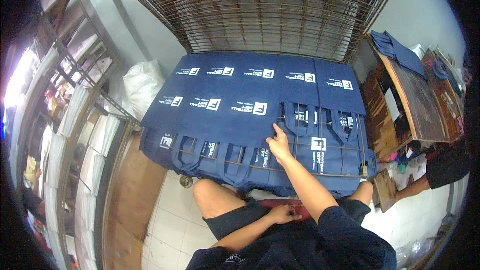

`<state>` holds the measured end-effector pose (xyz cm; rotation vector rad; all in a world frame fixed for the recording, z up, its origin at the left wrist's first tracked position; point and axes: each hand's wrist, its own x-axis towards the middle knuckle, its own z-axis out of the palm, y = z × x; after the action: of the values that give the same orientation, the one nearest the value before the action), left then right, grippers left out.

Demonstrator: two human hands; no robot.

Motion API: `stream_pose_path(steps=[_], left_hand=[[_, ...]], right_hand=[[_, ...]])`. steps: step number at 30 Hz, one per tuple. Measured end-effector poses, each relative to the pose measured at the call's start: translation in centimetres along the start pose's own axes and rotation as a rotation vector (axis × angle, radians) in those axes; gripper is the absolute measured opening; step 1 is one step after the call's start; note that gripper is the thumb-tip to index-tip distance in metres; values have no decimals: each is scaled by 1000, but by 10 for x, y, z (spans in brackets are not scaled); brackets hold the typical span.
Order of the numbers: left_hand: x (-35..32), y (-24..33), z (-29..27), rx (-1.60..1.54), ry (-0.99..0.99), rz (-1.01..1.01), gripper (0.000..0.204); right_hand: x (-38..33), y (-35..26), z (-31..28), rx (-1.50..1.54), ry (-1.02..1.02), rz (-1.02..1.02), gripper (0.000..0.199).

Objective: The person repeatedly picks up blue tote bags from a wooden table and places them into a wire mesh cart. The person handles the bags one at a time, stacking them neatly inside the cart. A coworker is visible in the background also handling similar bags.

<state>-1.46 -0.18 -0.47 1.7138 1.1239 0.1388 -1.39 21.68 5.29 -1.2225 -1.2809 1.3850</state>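
Observation:
Several navy blue printed tote bags (250, 95) lie overlapping in rows on a metal wire rack in front of me. My right hand (278, 143) reaches forward, index finger stretched out, touching the edge of a bag near the middle of the rack. It grips nothing. My left hand (284, 214) rests in my lap on my dark shorts, fingers loosely curled and holding nothing. Looped bag handles (235, 162) hang over the near edge of the rack.
A stack of rusty wire racks (260, 10) stands behind the bags. At the right a wooden table (415, 100) carries folded blue fabric (400, 50). Shelves of white goods (65, 135) line the left. A white sack (142, 85) sits left of the rack.

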Motion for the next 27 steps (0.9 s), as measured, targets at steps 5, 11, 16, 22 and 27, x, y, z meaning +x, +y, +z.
stream_pose_path(steps=[5, 11, 16, 22, 27], left_hand=[[5, -5, 6, -9, -13, -5, 60], [-2, 8, -6, -25, -45, -58, 58], [3, 4, -2, -34, -53, -62, 58], [3, 0, 2, -13, -34, -7, 56], [4, -2, 3, -21, 19, 49, 54]], right_hand=[[-4, -8, -2, -158, 101, -115, 72], [-48, -61, -23, -343, 204, -392, 63], [-80, -64, -68, -199, 87, -351, 51], [-110, -59, -155, -436, 452, -531, 45], [-116, -64, -252, -750, 795, -617, 37]])
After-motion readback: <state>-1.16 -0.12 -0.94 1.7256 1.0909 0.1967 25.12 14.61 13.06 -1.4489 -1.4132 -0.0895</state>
